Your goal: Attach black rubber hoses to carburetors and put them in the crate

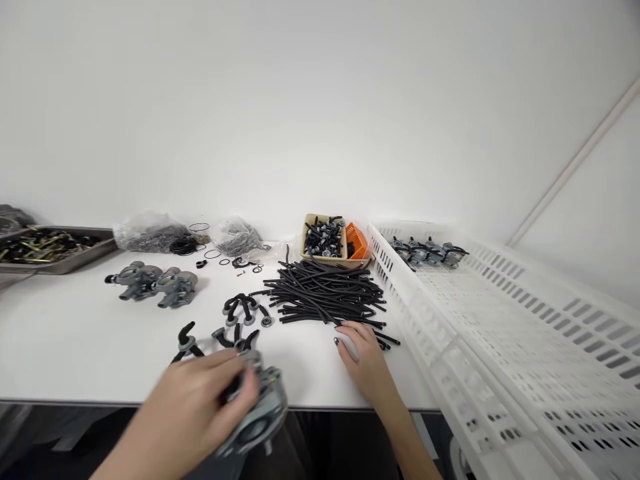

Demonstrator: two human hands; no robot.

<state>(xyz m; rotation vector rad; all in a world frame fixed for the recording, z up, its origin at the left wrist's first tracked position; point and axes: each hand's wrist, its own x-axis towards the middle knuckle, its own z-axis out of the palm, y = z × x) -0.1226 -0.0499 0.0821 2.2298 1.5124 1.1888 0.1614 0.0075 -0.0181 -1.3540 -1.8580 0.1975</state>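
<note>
My left hand (200, 393), slightly blurred, is closed around a grey metal carburetor (260, 407) at the table's front edge. My right hand (363, 357) is at the near side of a pile of black rubber hoses (325, 290), fingers bent and pinching the end of one hose. Short black elbow tubes with grey caps (240, 307) lie in the middle of the table, several of them just beyond the held carburetor. Two more carburetors (173, 287) stand side by side to the left.
A white perforated crate (450, 333) on the right holds several carburetors (427, 252). At the back are a cream bin (303, 243) of small black parts, an orange basket (357, 239), bags of grey parts (150, 233) and black rings (213, 254). A metal tray (75, 265) is far left.
</note>
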